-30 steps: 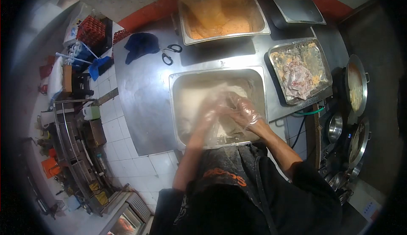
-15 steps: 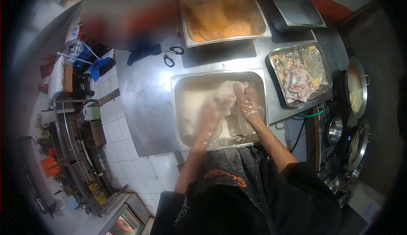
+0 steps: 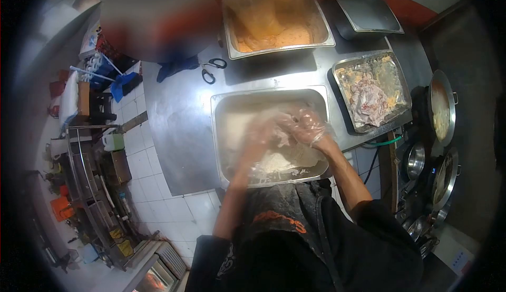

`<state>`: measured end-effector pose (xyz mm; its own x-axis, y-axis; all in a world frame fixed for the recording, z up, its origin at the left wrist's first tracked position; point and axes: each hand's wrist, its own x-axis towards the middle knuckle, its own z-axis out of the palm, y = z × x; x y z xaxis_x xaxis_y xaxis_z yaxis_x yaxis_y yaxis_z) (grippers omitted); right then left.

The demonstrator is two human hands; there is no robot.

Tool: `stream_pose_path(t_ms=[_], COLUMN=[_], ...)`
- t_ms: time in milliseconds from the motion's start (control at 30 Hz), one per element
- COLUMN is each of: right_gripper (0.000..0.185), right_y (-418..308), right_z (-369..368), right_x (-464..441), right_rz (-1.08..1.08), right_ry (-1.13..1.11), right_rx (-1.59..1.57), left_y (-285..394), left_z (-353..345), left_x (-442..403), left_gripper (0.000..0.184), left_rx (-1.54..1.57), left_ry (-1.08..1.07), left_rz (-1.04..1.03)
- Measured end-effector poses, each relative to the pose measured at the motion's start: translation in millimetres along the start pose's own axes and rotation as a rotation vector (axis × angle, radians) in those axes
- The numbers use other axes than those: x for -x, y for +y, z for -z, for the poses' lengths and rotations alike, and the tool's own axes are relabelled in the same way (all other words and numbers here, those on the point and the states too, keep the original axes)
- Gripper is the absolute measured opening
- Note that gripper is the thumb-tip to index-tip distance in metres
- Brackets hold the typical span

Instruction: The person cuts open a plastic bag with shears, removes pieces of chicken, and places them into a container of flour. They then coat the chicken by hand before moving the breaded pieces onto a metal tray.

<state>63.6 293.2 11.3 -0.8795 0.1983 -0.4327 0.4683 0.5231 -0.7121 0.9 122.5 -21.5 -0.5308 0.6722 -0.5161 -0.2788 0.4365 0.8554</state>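
In the head view, a deep metal pan (image 3: 215, 149) of white flour (image 3: 282, 161) stands at the table's front edge. Both my hands are inside it, wearing clear plastic gloves. My right hand (image 3: 310, 126) is closed at the pan's right side, its curled fingers against a pale, flour-coated piece (image 3: 283, 136) that looks like meat. Motion smears my left hand (image 3: 259, 133), which lies against the same piece from the left, so its fingers are unclear. Fingers and floury haze hide most of the piece.
A tray (image 3: 363, 127) of raw, pale meat stands to the right. Behind are a pan (image 3: 284, 53) of orange mixture with a plastic bag, and a lidded metal container (image 3: 363, 10). Scissors (image 3: 210, 76) lie beside a blue cloth (image 3: 176, 68). Large woks (image 3: 441, 107) stand far right.
The flour-coated piece, held higher and more visible before, is now lower and mostly covered by my hands. My hands have come closer together. The airborne flour has thinned.
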Motion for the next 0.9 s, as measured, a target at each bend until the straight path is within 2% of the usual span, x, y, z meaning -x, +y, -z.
stream_pose_path(t_ms=[33, 67, 100, 167, 233, 300, 367, 400, 467, 500, 533, 567, 600, 633, 667, 700, 733, 767, 833, 867, 900], right_gripper=[0.040, 0.038, 0.037, 0.034, 0.034, 0.034, 0.035, 0.035, 0.035, 0.035, 0.035, 0.035, 0.037, 0.038, 0.038, 0.040, 0.043, 0.043, 0.049, 0.049, 0.050], right_y=[2.8, 9.1, 11.0, 5.3, 19.2, 27.1, 24.2, 20.3, 18.6, 22.3, 25.7, 36.7, 54.4, 64.0, 54.0, 43.7, 31.6, 23.5, 13.8, 22.4, 39.4], right_z=[-4.8, -14.3, -22.5, -34.4, -50.1, -53.1, -51.8, -49.0, -47.6, -46.0, -44.8, -52.4, -66.1, -72.7, -64.6, -53.0, -42.1, -34.5, -24.2, -31.6, -47.6], right_x=[-1.3, -2.5, -1.8, -0.3, -8.5, -12.5, -10.1, -9.1, -6.2, -3.5, -1.7, -5.4, -13.4, -18.4, -15.2, -12.0, -8.7, -6.7, -5.4, -5.4, -3.9], right_rz=[0.001, 0.076, 0.152, 0.116, 0.231, 0.251, 0.265, 0.259, 0.253, 0.348, 0.442, 0.441, 0.530, 0.619, 0.617, 0.356, 0.095, 0.097, -0.044, -0.041, 0.053], right_ry=[0.004, 0.132, 0.256, 0.291, 0.328, 0.294, 0.260, 0.267, 0.271, 0.280, 0.288, 0.287, 0.381, 0.476, 0.476, 0.280, 0.082, 0.079, -0.152, -0.156, -0.043], right_rx=[0.000, -0.056, -0.113, -0.167, -0.158, -0.105, -0.056, -0.149, -0.243, -0.275, -0.306, -0.306, -0.272, -0.234, -0.233, -0.251, -0.264, -0.264, -0.316, -0.314, -0.236], left_y=[-56.3, -86.3, -68.9, -15.6, -27.1, -40.0, -41.3, -49.5, -61.6, -66.4, -55.4, -42.6, -28.4, -10.6, -2.1, -7.2, -20.8, -38.7, -69.2, -69.9, -71.8], left_z=[-5.4, -8.4, -13.6, -29.7, -31.5, -31.8, -26.8, -26.2, -25.3, -23.3, -20.7, -19.4, -20.9, -24.7, -28.9, -32.7, -37.1, -41.2, -46.6, -46.9, -48.2], left_x=[-20.7, -32.0, -25.4, -6.8, -21.3, -27.9, -19.1, -18.6, -16.3, -18.1, -14.7, -8.5, -1.3, 5.7, 9.2, 6.0, -0.6, -8.9, -22.7, -22.5, -18.9], left_gripper=[0.044, 0.043, 0.043, 0.040, 0.042, 0.044, 0.044, 0.044, 0.041, 0.041, 0.041, 0.041, 0.041, 0.044, 0.047, 0.047, 0.047, 0.047, 0.048, 0.048, 0.048], left_rx=[-0.414, -0.827, -0.829, -0.007, 0.093, 0.189, -0.040, -0.040, -0.121, -0.121, -0.552, -0.993, -0.993, -0.658, -0.325, -0.324, -0.266, -0.208, -0.090, -0.030, -0.030], left_ry=[0.229, 0.462, 0.466, 0.507, 0.546, 0.574, 0.558, 0.558, 0.582, 0.583, 0.690, 0.779, 0.776, 0.648, 0.505, 0.504, 0.534, 0.564, 0.626, 0.653, 0.655], left_rz=[-0.322, -0.643, -0.641, -0.142, -0.209, -0.279, -0.373, -0.374, -0.525, -0.527, -0.667, -0.789, -0.791, -0.479, -0.169, -0.169, -0.285, -0.400, -0.631, -0.746, -0.743])
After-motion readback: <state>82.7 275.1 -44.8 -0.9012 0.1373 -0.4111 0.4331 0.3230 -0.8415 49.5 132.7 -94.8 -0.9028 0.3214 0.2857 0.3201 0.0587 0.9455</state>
